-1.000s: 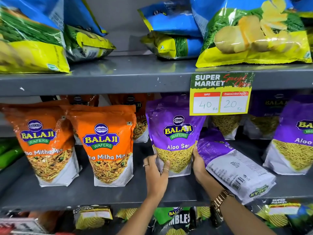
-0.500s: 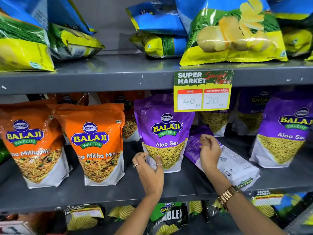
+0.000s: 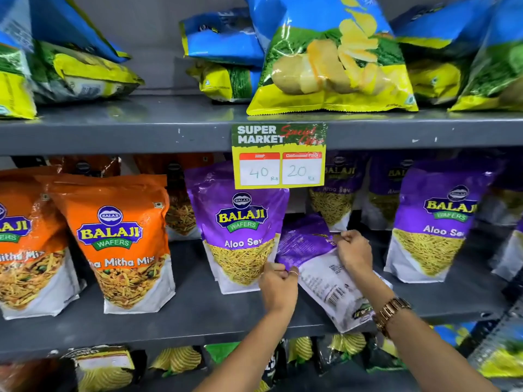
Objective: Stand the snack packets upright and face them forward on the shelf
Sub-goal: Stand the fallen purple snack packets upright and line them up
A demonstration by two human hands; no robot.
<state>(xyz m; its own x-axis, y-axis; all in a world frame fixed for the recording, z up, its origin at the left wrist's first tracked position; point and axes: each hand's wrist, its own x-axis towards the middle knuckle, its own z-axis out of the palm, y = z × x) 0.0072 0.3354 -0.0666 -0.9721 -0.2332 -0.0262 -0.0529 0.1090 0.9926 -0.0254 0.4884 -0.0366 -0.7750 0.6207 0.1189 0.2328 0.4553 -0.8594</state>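
A purple Aloo Sev packet [image 3: 308, 250] lies flat on the grey middle shelf [image 3: 198, 315], back side up, barcode toward me. My left hand [image 3: 278, 287] pinches its near left edge. My right hand [image 3: 353, 253] grips its right side near the top. Just left of it an upright purple Aloo Sev packet [image 3: 240, 224] faces forward. Two orange Mitha Mix packets [image 3: 119, 241] stand upright further left. Another upright purple packet [image 3: 438, 222] stands to the right.
A yellow price tag [image 3: 278, 157] reading 40 and 20 hangs from the upper shelf edge above the fallen packet. Blue and yellow chip bags [image 3: 331, 58] lie on the top shelf. More purple and orange packets stand in the back row. Dark packets fill the shelf below.
My left hand has left the upright purple packet and moved right onto the fallen packet's edge. My right hand has closed on the fallen packet. The camera has moved closer.
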